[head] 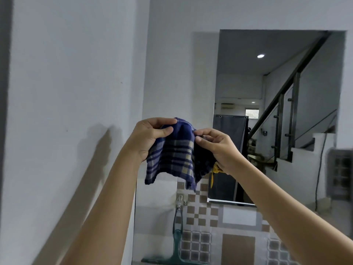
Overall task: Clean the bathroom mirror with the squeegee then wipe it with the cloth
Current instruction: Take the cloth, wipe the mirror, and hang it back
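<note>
I hold a blue plaid cloth [172, 157] up in front of me with both hands. My left hand [150, 134] pinches its top left edge, and my right hand [219, 148] pinches the top right part. The cloth hangs down loosely between them. The mirror [277, 111] is on the wall to the right, behind my right hand, and reflects a staircase and a room. A green squeegee [176, 251] hangs by its handle from a wall hook [179, 200] below the cloth, blade down.
A plain white wall [66, 92] fills the left. Brown-and-white patterned tiles [210, 226] cover the wall below the mirror. Something yellow [214, 172] shows under my right hand.
</note>
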{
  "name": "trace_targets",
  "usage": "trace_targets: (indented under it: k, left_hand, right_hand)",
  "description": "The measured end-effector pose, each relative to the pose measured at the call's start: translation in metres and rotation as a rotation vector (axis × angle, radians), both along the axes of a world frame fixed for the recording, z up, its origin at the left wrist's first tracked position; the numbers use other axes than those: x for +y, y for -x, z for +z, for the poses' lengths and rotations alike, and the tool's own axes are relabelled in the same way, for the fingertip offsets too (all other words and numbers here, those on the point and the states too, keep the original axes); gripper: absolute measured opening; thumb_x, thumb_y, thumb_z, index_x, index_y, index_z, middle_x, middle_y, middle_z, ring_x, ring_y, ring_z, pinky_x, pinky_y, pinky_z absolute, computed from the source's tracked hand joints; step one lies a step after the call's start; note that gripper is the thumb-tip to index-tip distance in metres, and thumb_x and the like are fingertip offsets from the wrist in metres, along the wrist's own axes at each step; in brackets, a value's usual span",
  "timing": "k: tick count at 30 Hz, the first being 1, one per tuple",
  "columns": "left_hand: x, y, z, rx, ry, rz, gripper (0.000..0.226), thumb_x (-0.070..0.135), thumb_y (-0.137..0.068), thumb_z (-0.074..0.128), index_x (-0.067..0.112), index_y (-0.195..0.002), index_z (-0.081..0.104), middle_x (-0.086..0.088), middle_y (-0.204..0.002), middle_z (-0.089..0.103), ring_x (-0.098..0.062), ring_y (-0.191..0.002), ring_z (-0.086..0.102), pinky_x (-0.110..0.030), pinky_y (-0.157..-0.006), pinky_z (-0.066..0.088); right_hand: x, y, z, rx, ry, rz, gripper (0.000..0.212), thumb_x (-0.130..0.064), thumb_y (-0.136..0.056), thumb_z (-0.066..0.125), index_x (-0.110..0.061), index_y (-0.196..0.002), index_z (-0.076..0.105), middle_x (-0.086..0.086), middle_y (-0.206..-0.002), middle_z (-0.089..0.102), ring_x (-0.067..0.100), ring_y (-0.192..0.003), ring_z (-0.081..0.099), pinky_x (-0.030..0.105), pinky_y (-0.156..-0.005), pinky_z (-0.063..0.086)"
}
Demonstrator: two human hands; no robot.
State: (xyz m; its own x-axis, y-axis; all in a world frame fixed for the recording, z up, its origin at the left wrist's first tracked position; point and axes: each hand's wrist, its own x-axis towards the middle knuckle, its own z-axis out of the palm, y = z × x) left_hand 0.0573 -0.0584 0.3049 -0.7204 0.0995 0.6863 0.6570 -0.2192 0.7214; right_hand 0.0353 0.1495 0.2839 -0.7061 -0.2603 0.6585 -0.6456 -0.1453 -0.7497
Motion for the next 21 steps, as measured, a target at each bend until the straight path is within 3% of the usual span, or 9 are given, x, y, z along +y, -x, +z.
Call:
trace_targets:
  k: [3, 9, 12, 15, 18, 21]
  left_hand:
    - [0.023, -0.014, -0.001, -0.003, -0.005, -0.086, 0.023, -0.008, -0.077, 0.062, 0.013, -0.08, 0.072, 0.0, -0.079, 0.072, -0.017, -0.081, 0.067, -0.024, -0.071, 0.054]
    - [0.074, -0.03, -0.01, 0.041, 0.11, -0.104, 0.014, 0.003, -0.073, 0.069, 0.017, -0.074, 0.07, -0.001, -0.081, 0.071, -0.016, -0.08, 0.065, -0.024, -0.068, 0.053]
    - [0.098, -0.034, -0.013, 0.109, 0.161, -0.045, 0.016, 0.007, -0.071, 0.072, 0.015, -0.083, 0.064, -0.01, -0.099, 0.068, -0.024, -0.086, 0.065, -0.036, -0.078, 0.055]
    - [0.117, -0.041, -0.012, 0.154, 0.205, 0.006, 0.03, 0.016, -0.069, 0.072, 0.015, -0.094, 0.057, -0.015, -0.114, 0.063, -0.035, -0.097, 0.063, -0.045, -0.085, 0.054]
    - [0.132, -0.046, -0.013, 0.182, 0.234, 0.026, 0.045, 0.013, -0.073, 0.072, 0.015, -0.113, 0.051, -0.013, -0.112, 0.065, -0.03, -0.101, 0.063, -0.04, -0.088, 0.053]
    - [0.149, -0.048, -0.015, 0.224, 0.277, 0.179, 0.047, 0.009, -0.074, 0.074, 0.026, -0.113, 0.055, -0.005, -0.097, 0.07, -0.023, -0.095, 0.064, -0.034, -0.087, 0.051]
  right_hand:
    - [0.013, -0.021, -0.009, -0.028, 0.097, 0.128, 0.025, -0.019, -0.073, 0.072, -0.009, -0.095, 0.068, 0.009, -0.088, 0.072, 0.022, -0.083, 0.068, 0.032, -0.078, 0.058]
    - [0.044, -0.049, -0.016, -0.062, 0.22, 0.262, 0.062, -0.03, -0.054, 0.091, -0.004, -0.103, 0.063, 0.012, -0.093, 0.069, 0.02, -0.079, 0.068, 0.03, -0.071, 0.057]
    - [0.064, -0.052, -0.017, -0.088, 0.177, 0.276, 0.069, -0.033, -0.054, 0.091, -0.004, -0.109, 0.063, 0.021, -0.12, 0.05, 0.024, -0.094, 0.062, 0.033, -0.085, 0.054]
    - [0.086, -0.057, -0.017, -0.102, 0.091, 0.331, 0.067, -0.038, -0.055, 0.09, -0.011, -0.111, 0.065, 0.017, -0.124, 0.048, 0.027, -0.105, 0.056, 0.043, -0.098, 0.042]
    - [0.107, -0.065, -0.017, -0.084, 0.001, 0.422, 0.072, -0.04, -0.059, 0.087, -0.012, -0.119, 0.059, 0.01, -0.117, 0.059, 0.025, -0.107, 0.057, 0.042, -0.098, 0.041]
    - [0.126, -0.069, -0.019, -0.059, -0.078, 0.401, 0.076, -0.038, -0.068, 0.082, -0.01, -0.131, 0.051, 0.013, -0.125, 0.06, 0.031, -0.118, 0.056, 0.048, -0.104, 0.04]
